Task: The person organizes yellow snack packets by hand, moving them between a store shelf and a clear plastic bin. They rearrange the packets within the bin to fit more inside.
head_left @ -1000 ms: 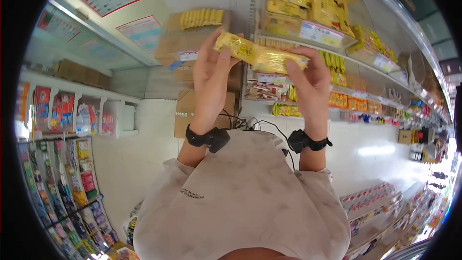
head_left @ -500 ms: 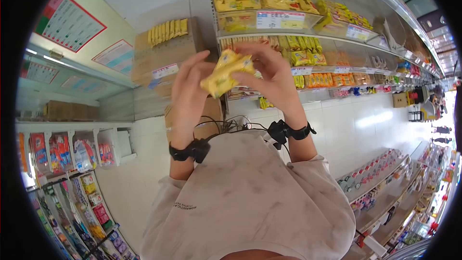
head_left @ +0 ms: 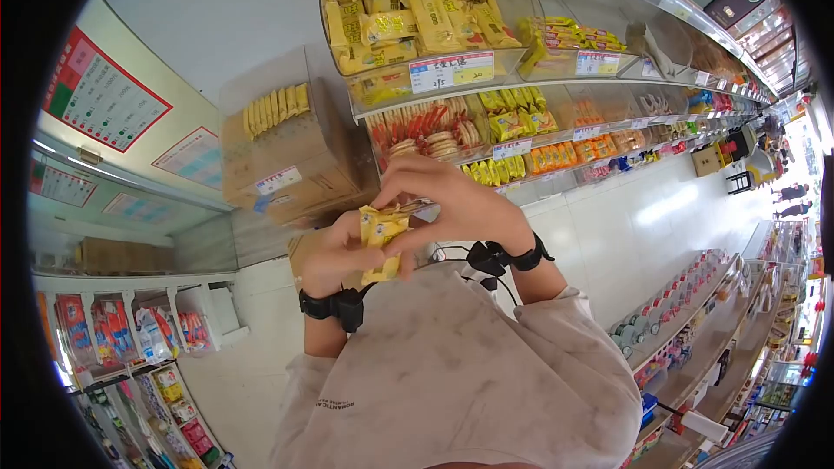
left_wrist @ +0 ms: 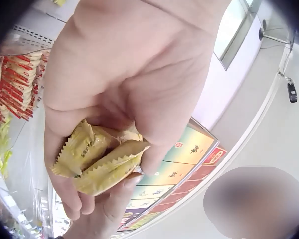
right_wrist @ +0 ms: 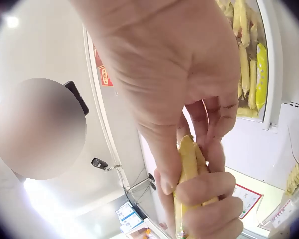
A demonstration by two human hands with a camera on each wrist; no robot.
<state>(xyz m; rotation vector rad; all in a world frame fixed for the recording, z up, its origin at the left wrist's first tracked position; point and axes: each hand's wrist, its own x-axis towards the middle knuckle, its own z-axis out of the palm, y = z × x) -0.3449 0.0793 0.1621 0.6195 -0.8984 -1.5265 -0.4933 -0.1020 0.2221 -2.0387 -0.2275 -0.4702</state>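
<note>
Two yellow snack packets (head_left: 384,227) with crimped ends are held together in front of the chest. In the left wrist view the packets (left_wrist: 112,164) lie side by side, gripped between the thumb and fingers of my left hand (head_left: 340,254). My right hand (head_left: 456,200) reaches over from the other side. Its thumb lies against a packet (right_wrist: 188,164) in the right wrist view, with its fingers on the far side. The left fingers (right_wrist: 209,204) wrap round the lower part of the packets there, hiding much of them.
A clear bin (head_left: 512,69) full of yellow packets fronts the upper shelf, with a price card (head_left: 452,71) on it. To its left stands a cardboard box (head_left: 287,156) topped by a row of yellow packets (head_left: 276,110). Lower shelves hold red-and-white packs (head_left: 421,130) and orange ones (head_left: 543,159).
Both hands have come down and closer to the body with the packets. The packets were end to end, then got brought together, and now stand upright side by side. The view has shifted toward the shelves.
</note>
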